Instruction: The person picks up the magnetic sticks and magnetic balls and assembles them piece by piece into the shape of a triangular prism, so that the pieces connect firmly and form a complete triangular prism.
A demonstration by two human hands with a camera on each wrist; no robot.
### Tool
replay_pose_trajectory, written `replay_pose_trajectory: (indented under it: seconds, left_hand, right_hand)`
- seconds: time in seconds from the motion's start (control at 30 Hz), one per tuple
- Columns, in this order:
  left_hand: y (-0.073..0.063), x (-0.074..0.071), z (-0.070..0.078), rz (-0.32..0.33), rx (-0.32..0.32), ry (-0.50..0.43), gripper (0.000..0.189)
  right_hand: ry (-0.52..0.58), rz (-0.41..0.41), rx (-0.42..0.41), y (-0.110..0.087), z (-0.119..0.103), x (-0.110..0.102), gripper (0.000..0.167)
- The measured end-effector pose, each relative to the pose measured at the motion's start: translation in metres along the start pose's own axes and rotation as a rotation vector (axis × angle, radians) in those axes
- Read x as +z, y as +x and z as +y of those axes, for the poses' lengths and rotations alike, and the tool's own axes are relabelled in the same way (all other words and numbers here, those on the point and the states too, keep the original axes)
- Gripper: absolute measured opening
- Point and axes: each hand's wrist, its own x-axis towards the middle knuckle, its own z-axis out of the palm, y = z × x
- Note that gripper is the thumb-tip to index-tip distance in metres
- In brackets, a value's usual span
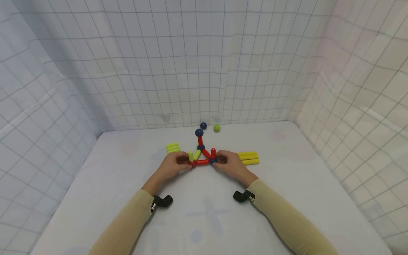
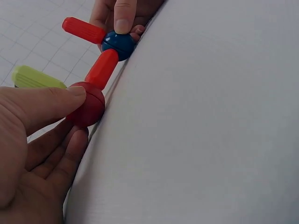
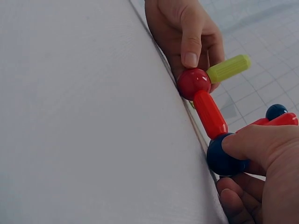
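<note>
A triangle of short rods and balls lies on the table between the hands. My left hand pinches the red ball at its left corner, thumb on one side and fingers on the other. A yellow-green rod stands up from that ball. At the right corner, my right hand pinches a blue ball, which bears an upright red rod. One red rod joins these two balls. The far corner is another blue ball, with a red rod rising to a blue top ball.
Yellow-green rods lie beyond the left hand, and longer yellow rods lie beside the right hand. A loose blue ball and a green ball sit near the table's back edge. Grid-patterned curtains enclose the white table.
</note>
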Motion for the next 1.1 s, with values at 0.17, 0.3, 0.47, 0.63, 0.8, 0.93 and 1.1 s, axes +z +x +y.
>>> replay_pose_trajectory:
  seconds: [0.17,0.3,0.47,0.63,0.8,0.93,1.1]
  left_hand:
    - [-0.001,0.003,-0.005,0.025,0.019,-0.023,0.041]
    - [0.000,0.004,-0.006,0.032,0.020,-0.024,0.040]
    - [-0.001,0.004,-0.006,0.040,-0.002,-0.005,0.040]
    - [-0.003,0.003,-0.005,0.037,-0.008,0.011,0.040]
    - [-0.005,0.002,-0.006,0.041,-0.016,0.017,0.041]
    - [-0.006,0.003,-0.008,0.045,-0.026,0.014,0.041]
    - [-0.004,0.004,-0.008,0.048,-0.015,0.010,0.040]
  right_hand:
    - [-0.027,-0.029,0.013,0.002,-0.002,-0.002,0.024]
    - [-0.057,-0.096,0.032,0.003,-0.008,-0.011,0.032]
    - [-0.061,-0.109,0.031,0.010,-0.014,-0.030,0.042]
    - [-0.083,-0.020,-0.009,0.037,-0.018,-0.055,0.037]
    - [-0.076,0.045,-0.020,0.072,-0.020,-0.077,0.039]
    - [-0.068,0.056,0.014,0.095,-0.020,-0.086,0.039]
    - [-0.052,0.061,0.062,0.114,-0.016,-0.088,0.043]
